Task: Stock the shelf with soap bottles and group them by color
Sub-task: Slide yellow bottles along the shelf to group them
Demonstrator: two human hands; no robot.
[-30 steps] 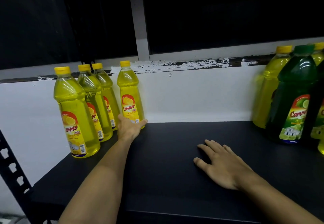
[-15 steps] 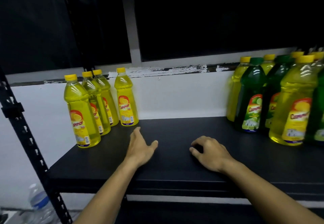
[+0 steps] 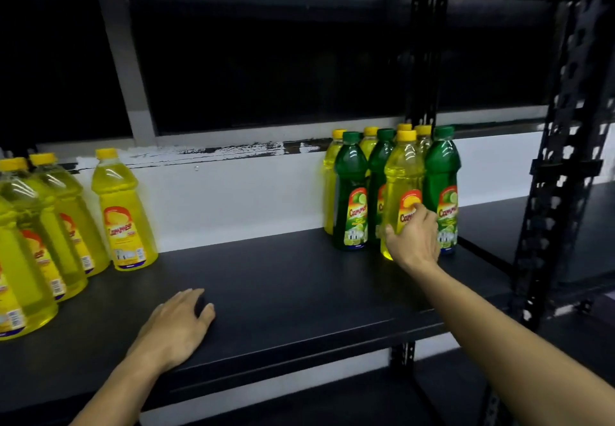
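Note:
On the right of the black shelf (image 3: 286, 285) stands a mixed cluster of yellow and green soap bottles. My right hand (image 3: 414, 240) is closed around the lower part of the front yellow bottle (image 3: 403, 172), thumb on its left side. That bottle stands upright between two green bottles (image 3: 349, 179) (image 3: 442, 165). More yellow bottles stand behind them, partly hidden. At the left end is a group of yellow bottles only, the nearest to centre being (image 3: 123, 212). My left hand (image 3: 176, 322) lies flat on the shelf near its front edge, holding nothing.
A black perforated upright (image 3: 559, 165) stands just right of the mixed cluster, with another shelf board beyond it. A white wall and dark window run behind the bottles. Bare shelf lies between the two groups.
The view has swung right. My right hand left the shelf top, reached to the mixed cluster and closed on the front yellow bottle. My left hand drew back from the left group.

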